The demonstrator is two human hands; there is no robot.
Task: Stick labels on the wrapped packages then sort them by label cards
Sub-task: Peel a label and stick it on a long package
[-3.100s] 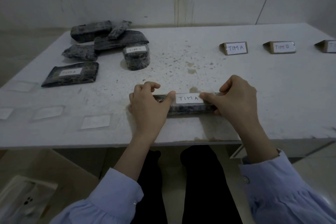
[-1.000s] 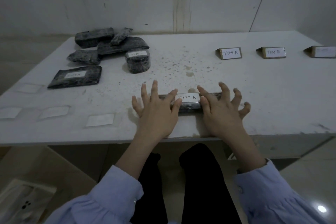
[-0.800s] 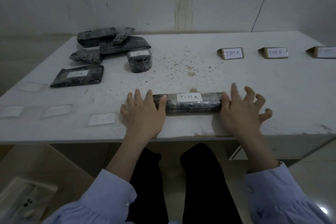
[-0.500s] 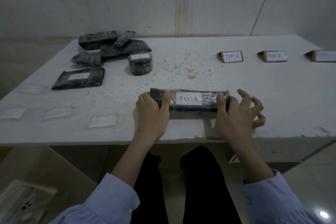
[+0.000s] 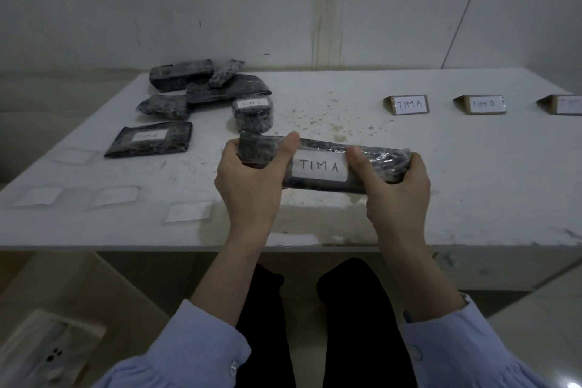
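Glossy black film wraps the long package [image 5: 378, 161], so judge it slippery and slightly soft, yet stiff enough to carry by its ends. Your left hand [image 5: 252, 176] and right hand [image 5: 396, 192] each curl round one end, thumbs flanking the label [image 5: 319, 165], low over the table [image 5: 472, 183] near its front edge.

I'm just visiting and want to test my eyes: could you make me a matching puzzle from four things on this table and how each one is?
1 long package
2 round package
3 TIM B card
4 loose label

a lies alone, stuck to nothing
b stands upright like a tent
c gripped by left hand and right hand
d marked TIM C

Pairs: 1-c, 2-d, 3-b, 4-a
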